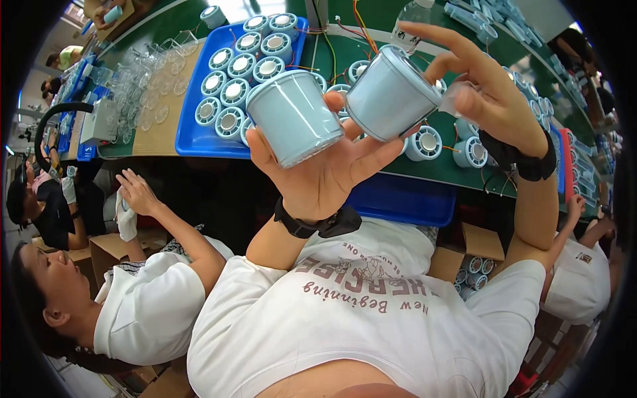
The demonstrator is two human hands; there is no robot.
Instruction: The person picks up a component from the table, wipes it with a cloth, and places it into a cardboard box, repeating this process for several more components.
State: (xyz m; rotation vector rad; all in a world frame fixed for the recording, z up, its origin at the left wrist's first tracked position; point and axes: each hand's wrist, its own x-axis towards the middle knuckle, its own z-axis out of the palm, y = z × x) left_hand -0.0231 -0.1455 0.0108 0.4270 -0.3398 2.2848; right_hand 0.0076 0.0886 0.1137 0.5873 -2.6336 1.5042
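My left hand (318, 179) is closed, palm up, around two glossy light-blue cylinders. One cylinder (295, 119) leans between its thumb and fingers; a fingertip shows between the two. The second cylinder (391, 93) tilts to the right, resting among the other fingers. My right hand (494, 93) is beside this second one, its index finger stretched out above and another fingertip at the cylinder's upper edge. At its thumb tip is a small translucent piece (458, 98), whether held or stuck on I cannot tell. Both wrists wear black bands.
A blue tray (187, 140) of similar cylinders with spoked ends stands on the green table behind my left hand. More wired cylinders (424, 142) lie to the right, near a clear bottle (413, 20). Clear plastic parts (142, 86) are piled left. A co-worker (152, 292) sits at left.
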